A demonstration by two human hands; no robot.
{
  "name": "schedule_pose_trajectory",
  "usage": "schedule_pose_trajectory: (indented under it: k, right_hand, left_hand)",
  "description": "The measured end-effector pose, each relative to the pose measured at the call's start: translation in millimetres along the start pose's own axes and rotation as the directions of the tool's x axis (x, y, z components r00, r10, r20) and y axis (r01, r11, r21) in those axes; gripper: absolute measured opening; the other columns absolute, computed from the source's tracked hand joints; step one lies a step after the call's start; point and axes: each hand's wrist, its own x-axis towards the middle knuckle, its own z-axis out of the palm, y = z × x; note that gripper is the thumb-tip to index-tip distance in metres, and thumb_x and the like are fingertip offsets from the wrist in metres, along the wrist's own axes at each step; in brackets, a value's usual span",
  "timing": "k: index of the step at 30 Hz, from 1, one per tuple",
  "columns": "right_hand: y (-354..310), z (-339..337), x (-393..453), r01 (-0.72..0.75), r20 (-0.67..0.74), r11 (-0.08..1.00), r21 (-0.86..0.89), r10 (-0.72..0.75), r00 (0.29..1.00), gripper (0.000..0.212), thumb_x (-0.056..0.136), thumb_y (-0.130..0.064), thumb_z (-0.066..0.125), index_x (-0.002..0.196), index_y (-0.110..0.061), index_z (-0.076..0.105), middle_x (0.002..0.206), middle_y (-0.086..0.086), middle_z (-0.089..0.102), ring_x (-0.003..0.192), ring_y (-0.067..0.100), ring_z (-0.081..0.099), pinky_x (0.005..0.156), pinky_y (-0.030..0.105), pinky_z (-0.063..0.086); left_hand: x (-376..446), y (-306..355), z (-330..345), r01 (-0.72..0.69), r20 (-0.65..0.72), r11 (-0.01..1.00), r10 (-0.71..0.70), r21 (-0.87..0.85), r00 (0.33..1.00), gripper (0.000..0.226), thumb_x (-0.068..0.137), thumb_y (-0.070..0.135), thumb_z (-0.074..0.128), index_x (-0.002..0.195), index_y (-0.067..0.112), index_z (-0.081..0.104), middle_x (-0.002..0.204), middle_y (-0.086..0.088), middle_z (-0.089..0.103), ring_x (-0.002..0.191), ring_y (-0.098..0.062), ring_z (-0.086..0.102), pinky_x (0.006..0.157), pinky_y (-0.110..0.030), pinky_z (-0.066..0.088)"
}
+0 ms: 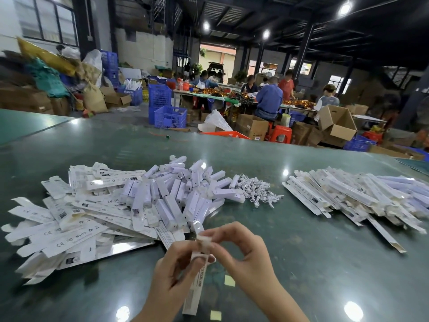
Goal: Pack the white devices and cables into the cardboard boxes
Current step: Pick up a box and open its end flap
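Observation:
My left hand [176, 268] grips a long narrow cardboard box [193, 291] that stands nearly upright above the near table edge. My right hand [243, 249] pinches the flap at the box's top end. Behind my hands lies a heap of white devices [176, 194] wrapped in clear film. A small pile of coiled white cables [257, 191] sits just to the right of it. Flat unfolded white boxes [69, 219] are spread at the left. A stack of packed boxes [362, 196] lies at the right.
The work surface is a dark green glossy table [301, 252]. Beyond its far edge stand blue crates [170, 117], open brown cartons [336, 124] and red stools, with several people working at another table.

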Motion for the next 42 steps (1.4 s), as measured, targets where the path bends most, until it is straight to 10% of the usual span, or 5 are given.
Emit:
schedule_pose_trajectory:
  k: [10,24,32,42]
  right_hand:
    - [11.5,10.2,-4.5,0.127,-0.102,0.978,-0.164,-0.145,0.984,0.015,0.080,-0.015,0.072,0.095,-0.015,0.074,0.090,-0.008,0.071,0.080,0.013,0.067,0.075,0.022,0.052]
    - [5.5,8.8,-6.2,0.041,-0.048,0.983,-0.181,-0.051,0.998,0.015,0.084,-0.010,0.064,0.092,-0.011,0.076,0.099,-0.007,0.072,0.097,0.008,0.065,0.085,0.025,0.051]
    - [3.4,16.4,-8.4,-0.145,-0.141,0.984,0.098,0.158,0.977,0.020,0.081,-0.011,0.059,0.083,-0.018,0.077,0.095,-0.005,0.074,0.093,0.011,0.068,0.076,0.019,0.051]
    - [8.3,27.8,-16.2,-0.072,-0.198,0.997,0.022,0.075,0.977,0.018,0.082,-0.011,0.062,0.087,-0.021,0.076,0.098,-0.009,0.072,0.097,0.014,0.067,0.084,0.031,0.052]
  left_hand:
    - [-0.3,-6.8,-1.4,-0.066,0.020,0.993,0.064,0.101,0.998,0.059,0.076,-0.014,0.054,0.103,0.038,0.057,0.081,0.024,0.066,0.065,0.014,0.057,0.062,-0.002,0.043]
    - [-3.3,-5.7,2.5,0.052,-0.047,0.997,-0.054,-0.049,0.997,0.036,0.081,0.025,0.069,0.109,0.043,0.055,0.087,0.004,0.072,0.070,-0.003,0.064,0.067,-0.014,0.050]
    - [2.1,1.1,7.6,0.076,-0.064,0.996,-0.078,-0.039,0.995,0.031,0.083,0.048,0.067,0.112,0.041,0.058,0.099,0.007,0.071,0.082,-0.012,0.071,0.073,-0.019,0.055]
    - [-2.9,-0.6,9.5,0.077,-0.113,0.997,-0.078,-0.013,0.990,0.030,0.082,0.055,0.064,0.110,0.046,0.057,0.097,0.007,0.072,0.085,-0.012,0.070,0.074,-0.017,0.053]
